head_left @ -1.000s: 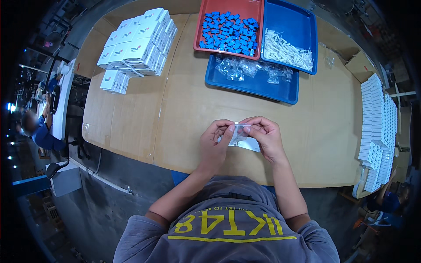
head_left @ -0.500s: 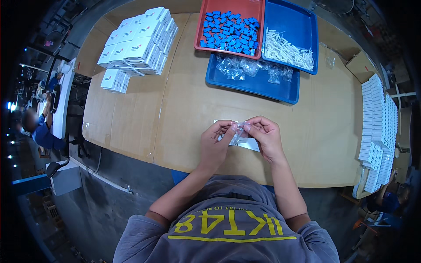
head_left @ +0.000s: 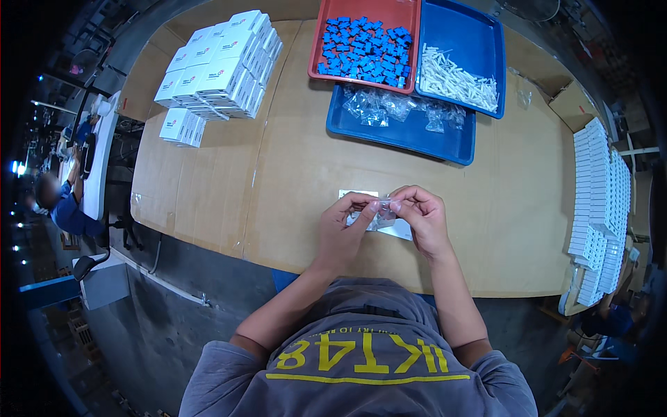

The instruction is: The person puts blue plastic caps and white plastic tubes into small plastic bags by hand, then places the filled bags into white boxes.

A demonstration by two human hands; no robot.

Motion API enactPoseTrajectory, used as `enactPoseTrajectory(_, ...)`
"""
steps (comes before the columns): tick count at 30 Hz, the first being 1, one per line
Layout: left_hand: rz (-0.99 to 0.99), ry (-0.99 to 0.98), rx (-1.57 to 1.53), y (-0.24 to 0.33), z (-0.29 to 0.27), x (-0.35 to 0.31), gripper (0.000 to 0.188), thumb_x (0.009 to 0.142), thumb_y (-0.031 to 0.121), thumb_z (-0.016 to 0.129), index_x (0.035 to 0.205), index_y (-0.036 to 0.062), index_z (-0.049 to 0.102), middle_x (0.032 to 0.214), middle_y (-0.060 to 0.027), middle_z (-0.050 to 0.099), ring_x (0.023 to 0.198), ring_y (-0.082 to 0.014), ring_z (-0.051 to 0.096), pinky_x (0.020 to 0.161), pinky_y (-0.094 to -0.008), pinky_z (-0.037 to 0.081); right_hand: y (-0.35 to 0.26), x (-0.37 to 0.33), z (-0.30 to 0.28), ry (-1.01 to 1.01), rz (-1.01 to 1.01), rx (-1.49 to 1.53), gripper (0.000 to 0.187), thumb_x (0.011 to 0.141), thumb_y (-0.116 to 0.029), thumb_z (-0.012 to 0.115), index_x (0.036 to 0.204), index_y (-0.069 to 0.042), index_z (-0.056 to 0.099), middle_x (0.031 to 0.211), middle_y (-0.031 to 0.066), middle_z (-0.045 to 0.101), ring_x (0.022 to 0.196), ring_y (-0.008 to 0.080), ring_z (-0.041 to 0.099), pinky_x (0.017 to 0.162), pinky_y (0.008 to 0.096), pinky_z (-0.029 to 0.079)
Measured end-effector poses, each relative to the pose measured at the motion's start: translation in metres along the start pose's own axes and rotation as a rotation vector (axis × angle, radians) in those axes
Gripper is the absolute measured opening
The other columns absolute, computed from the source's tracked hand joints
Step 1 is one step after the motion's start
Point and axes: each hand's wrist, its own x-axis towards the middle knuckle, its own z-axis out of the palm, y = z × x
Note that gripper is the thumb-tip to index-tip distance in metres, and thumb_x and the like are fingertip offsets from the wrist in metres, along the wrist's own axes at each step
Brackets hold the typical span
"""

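Note:
A small clear plastic bag [head_left: 382,218] is stretched between my two hands near the front of the table. My left hand [head_left: 344,226] pinches its left side between thumb and fingers. With thumb and forefinger, my right hand [head_left: 426,221] grips the upper right edge of the bag. Whatever lies inside the bag is too small to make out. Under the hands a flat white piece [head_left: 399,230], like a sheet or carton, lies on the cardboard surface, partly covered by my fingers.
Beyond my hands sit a red tray [head_left: 314,61] of blue parts, a blue tray [head_left: 499,62] of white sticks and another blue tray [head_left: 410,141] with clear bags. White boxes are stacked at left [head_left: 221,76] and right [head_left: 590,201]. A person [head_left: 69,212] sits far left.
Both hands have shifted very slightly, and the bag's top edge sits a little lower between the fingertips. Trays and box stacks stay where they were.

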Motion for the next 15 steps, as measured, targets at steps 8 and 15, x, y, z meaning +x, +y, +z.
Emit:
enactPoseTrajectory(8,0.061,-0.032,0.078,0.013,0.004,0.0,0.016,0.104,0.012,0.068,0.111,-0.0025,0.068,0.101,-0.0046,0.071,0.095,-0.0094,0.065,0.085,-0.0249,0.053,-0.001,0.0,0.001,0.021,0.019,0.063,0.009,0.098,0.004,0.069,0.107,0.003,0.07,0.104,0.0095,0.074,0.094,0.0145,0.072,0.085,0.0279,0.059)
enactPoseTrajectory(15,0.039,-0.003,0.092,0.009,0.005,-0.002,0.014,0.104,0.01,0.068,0.11,-0.002,0.067,0.101,-0.0033,0.069,0.094,-0.0079,0.063,0.086,-0.0241,0.052,-0.002,0.001,0.01,-0.001,0.069,0.092,0.01,0.098,0.003,0.069,0.108,0.003,0.069,0.106,0.0084,0.071,0.097,0.0141,0.07,0.087,0.0285,0.058)
